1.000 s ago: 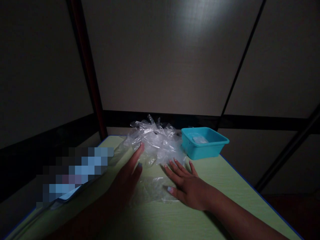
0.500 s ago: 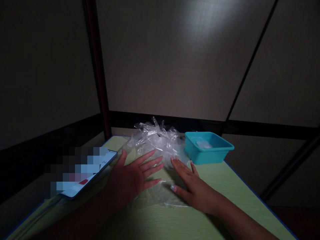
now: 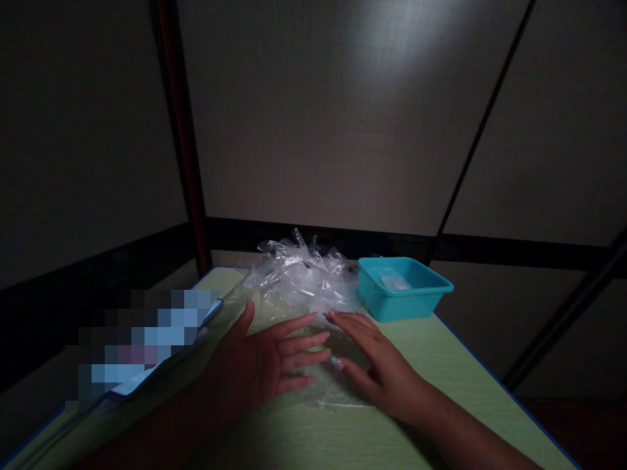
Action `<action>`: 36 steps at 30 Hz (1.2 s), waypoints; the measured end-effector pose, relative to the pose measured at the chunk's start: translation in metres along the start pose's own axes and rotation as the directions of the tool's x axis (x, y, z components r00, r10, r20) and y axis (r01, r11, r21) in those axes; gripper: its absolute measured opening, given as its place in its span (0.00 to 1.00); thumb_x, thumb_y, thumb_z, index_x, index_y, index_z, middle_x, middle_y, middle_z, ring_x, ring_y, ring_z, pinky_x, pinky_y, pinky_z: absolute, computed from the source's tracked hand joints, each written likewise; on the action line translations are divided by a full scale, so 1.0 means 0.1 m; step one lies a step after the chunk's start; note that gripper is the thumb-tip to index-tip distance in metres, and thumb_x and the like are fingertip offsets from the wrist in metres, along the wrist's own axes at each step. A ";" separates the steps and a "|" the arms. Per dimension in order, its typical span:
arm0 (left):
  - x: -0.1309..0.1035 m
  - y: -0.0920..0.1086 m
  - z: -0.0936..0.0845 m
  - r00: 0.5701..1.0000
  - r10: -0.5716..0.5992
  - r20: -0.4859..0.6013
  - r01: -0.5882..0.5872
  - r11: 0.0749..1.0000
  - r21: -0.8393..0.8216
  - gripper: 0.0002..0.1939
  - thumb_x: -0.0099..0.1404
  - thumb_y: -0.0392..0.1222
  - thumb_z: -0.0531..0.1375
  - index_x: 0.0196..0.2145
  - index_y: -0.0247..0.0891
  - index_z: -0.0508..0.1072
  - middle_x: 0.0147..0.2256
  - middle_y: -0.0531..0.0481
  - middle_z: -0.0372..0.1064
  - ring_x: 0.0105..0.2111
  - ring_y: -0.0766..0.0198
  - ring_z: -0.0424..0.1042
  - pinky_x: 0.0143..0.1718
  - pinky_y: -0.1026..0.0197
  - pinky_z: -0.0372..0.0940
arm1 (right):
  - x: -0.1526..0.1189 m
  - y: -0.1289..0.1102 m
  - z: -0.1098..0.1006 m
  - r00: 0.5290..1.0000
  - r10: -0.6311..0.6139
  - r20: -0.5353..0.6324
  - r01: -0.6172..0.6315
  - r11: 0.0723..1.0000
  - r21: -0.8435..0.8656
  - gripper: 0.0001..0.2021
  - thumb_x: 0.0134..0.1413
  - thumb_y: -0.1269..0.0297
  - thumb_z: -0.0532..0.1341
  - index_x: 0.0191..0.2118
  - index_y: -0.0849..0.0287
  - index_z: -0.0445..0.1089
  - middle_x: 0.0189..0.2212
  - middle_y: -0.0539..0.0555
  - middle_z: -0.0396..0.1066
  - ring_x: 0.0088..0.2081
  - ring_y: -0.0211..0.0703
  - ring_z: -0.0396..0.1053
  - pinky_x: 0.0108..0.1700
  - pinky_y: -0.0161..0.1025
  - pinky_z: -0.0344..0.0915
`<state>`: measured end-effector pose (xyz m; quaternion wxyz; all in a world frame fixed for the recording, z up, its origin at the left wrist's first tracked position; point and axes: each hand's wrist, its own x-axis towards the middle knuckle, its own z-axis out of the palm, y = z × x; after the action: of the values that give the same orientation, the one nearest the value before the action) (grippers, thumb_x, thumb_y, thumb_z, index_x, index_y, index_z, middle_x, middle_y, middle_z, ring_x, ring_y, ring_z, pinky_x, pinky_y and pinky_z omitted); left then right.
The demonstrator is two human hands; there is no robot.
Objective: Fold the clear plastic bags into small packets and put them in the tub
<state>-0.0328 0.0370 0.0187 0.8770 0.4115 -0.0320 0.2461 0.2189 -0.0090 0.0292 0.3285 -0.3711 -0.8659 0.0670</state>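
Observation:
My left hand (image 3: 267, 356) is palm up with its fingers spread, and nothing lies in it. Facing it from the right, my right hand (image 3: 375, 365) is palm down, its fingers stretched out and its thumb apart. The fingertips of both hands come close together in the middle; whether they touch is hard to tell. Beneath and beyond them spreads clear plastic film (image 3: 304, 274), crumpled into a shiny heap at the back and lying flatter toward the front. How firmly either hand rests on the film cannot be made out.
A turquoise plastic basket (image 3: 404, 303) stands right of the film, with a small clear packet (image 3: 394, 281) inside. On the left lies a phone (image 3: 132, 384), partly blurred out. The pale green table (image 3: 470, 405) has a blue edge and stands close to a panelled wall (image 3: 313, 130).
My hands have come closer together, the right fingertips now near the left ones. The whole view has shifted slightly, while film and basket keep their places.

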 end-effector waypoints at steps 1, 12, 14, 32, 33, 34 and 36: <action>0.00 -0.01 0.01 1.000 -0.012 0.004 0.012 1.000 -0.001 0.43 0.64 0.71 0.41 0.63 0.35 0.58 0.63 0.34 0.52 0.62 0.40 0.49 0.60 0.36 0.38 | 0.01 -0.02 -0.02 0.999 -0.028 -0.039 0.029 0.999 0.024 0.24 0.61 0.65 0.56 0.62 0.53 0.54 0.56 0.59 0.65 0.57 0.49 0.60 0.58 0.51 0.55; 0.01 -0.06 0.08 0.992 -0.118 0.033 0.120 0.992 -0.039 0.43 0.62 0.73 0.41 0.63 0.42 0.58 0.60 0.34 0.58 0.60 0.37 0.55 0.57 0.34 0.38 | 0.04 -0.14 0.05 0.990 0.143 -0.001 -0.136 0.945 0.299 0.10 0.61 0.63 0.55 0.29 0.60 0.65 0.25 0.49 0.64 0.29 0.38 0.62 0.31 0.34 0.57; 0.00 -0.07 0.09 0.992 -0.123 0.036 0.124 0.991 -0.039 0.42 0.62 0.73 0.41 0.63 0.43 0.58 0.60 0.35 0.58 0.59 0.36 0.55 0.57 0.35 0.39 | 0.03 -0.13 0.08 0.985 0.173 0.006 -0.166 0.934 0.316 0.12 0.62 0.62 0.54 0.27 0.59 0.62 0.23 0.47 0.60 0.27 0.36 0.59 0.29 0.33 0.54; -0.06 -0.22 0.15 0.836 0.493 -0.241 0.176 0.174 0.969 0.25 0.69 0.50 0.54 0.62 0.44 0.59 0.64 0.52 0.51 0.64 0.46 0.42 0.64 0.48 0.28 | 0.01 0.01 0.02 0.981 0.194 -0.014 -0.194 0.981 0.003 0.20 0.63 0.62 0.53 0.58 0.60 0.58 0.56 0.63 0.62 0.57 0.51 0.58 0.58 0.50 0.56; -0.07 -0.27 0.17 0.891 0.429 -0.149 0.186 -0.044 0.982 0.27 0.69 0.47 0.54 0.64 0.45 0.56 0.65 0.52 0.48 0.65 0.47 0.42 0.64 0.46 0.28 | -0.01 0.00 0.04 0.980 0.197 0.017 -0.196 0.980 -0.037 0.25 0.64 0.61 0.52 0.64 0.59 0.50 0.62 0.64 0.54 0.62 0.52 0.51 0.62 0.54 0.49; -0.07 -0.32 0.19 0.942 0.318 -0.106 0.172 -0.188 0.967 0.30 0.69 0.45 0.54 0.66 0.45 0.51 0.66 0.52 0.45 0.65 0.49 0.43 0.64 0.46 0.30 | -0.04 -0.02 0.08 0.977 0.205 0.057 -0.201 0.977 -0.075 0.28 0.65 0.60 0.50 0.67 0.58 0.42 0.66 0.63 0.47 0.65 0.52 0.45 0.64 0.57 0.43; -0.06 -0.39 0.21 0.967 0.206 -0.150 0.213 -0.331 0.919 0.33 0.68 0.45 0.53 0.67 0.43 0.45 0.66 0.49 0.41 0.65 0.50 0.43 0.64 0.43 0.34 | -0.08 -0.06 0.15 0.963 0.226 0.150 -0.204 0.968 -0.145 0.30 0.66 0.59 0.47 0.69 0.55 0.33 0.68 0.59 0.37 0.68 0.51 0.36 0.64 0.62 0.34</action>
<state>-0.0172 -0.0024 0.0035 0.1638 0.9160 0.2965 0.2151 0.2097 -0.0169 0.0158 0.2218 -0.4765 -0.8472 0.0772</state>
